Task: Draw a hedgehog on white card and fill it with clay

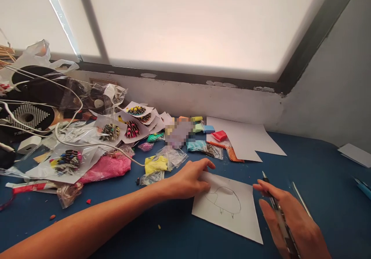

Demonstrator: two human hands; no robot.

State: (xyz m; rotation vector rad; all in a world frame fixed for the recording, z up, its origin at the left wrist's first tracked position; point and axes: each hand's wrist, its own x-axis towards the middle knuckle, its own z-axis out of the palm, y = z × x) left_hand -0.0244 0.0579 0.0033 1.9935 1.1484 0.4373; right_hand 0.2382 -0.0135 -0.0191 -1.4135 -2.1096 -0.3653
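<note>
A small white sheet of paper (228,224) lies on the blue table, with a rounded outline, a curved line at its left end and two little legs drawn in thin dark line. My left hand (189,180) rests on the sheet's upper left corner, thumb and index finger apart, grasping nothing. To the right of the paper, my right hand (295,216) has a pen (279,214) between thumb and fingers, its tip pointing up and away from me. Just beyond that hand lies a thin silvery stick (301,199), partly hidden by it.
Bags of coloured clay, among them yellow (155,165), pink (107,168) and red (219,136), lie behind my left arm. Paper cards with dark spiky figures (68,161) and a white cable (98,144) crowd the left. Larger white sheets (240,135) lie near the wall.
</note>
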